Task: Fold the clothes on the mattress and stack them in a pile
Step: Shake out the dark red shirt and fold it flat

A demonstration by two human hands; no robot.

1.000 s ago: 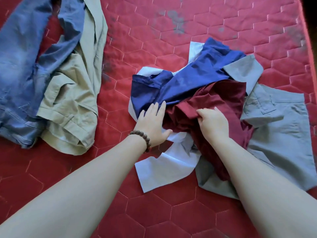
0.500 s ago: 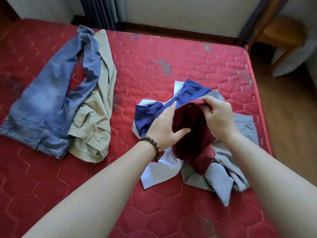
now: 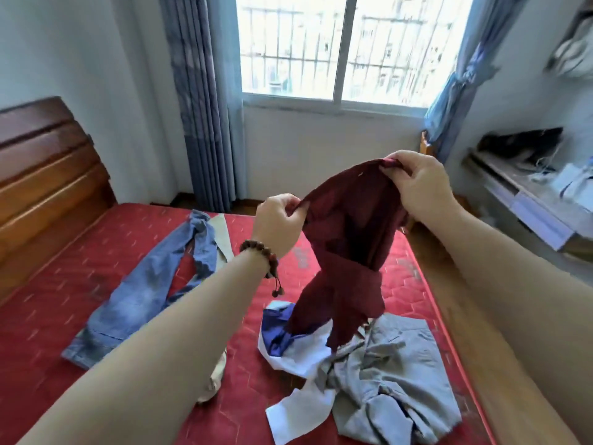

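A dark red garment point(image 3: 348, 248) hangs in the air above the red mattress point(image 3: 57, 303). My left hand point(image 3: 278, 223) pinches its upper edge on the left, and my right hand point(image 3: 418, 183) pinches the top on the right, higher up. Its lower end dangles just over a heap holding a blue garment point(image 3: 277, 332), a white one point(image 3: 301, 409) and a grey one point(image 3: 391, 380). Blue jeans point(image 3: 144, 290) lie spread on the mattress to the left, with a beige garment point(image 3: 221, 239) partly hidden behind my left forearm.
A wooden headboard point(image 3: 41, 175) stands at the left. The window point(image 3: 340, 46) with curtains is ahead. A cluttered shelf point(image 3: 526, 194) runs along the right wall, beyond the mattress's right edge and a strip of wooden floor.
Both hands have lifted the dark red garment off the heap and raised it high. The view has tilted up from the mattress to the window.
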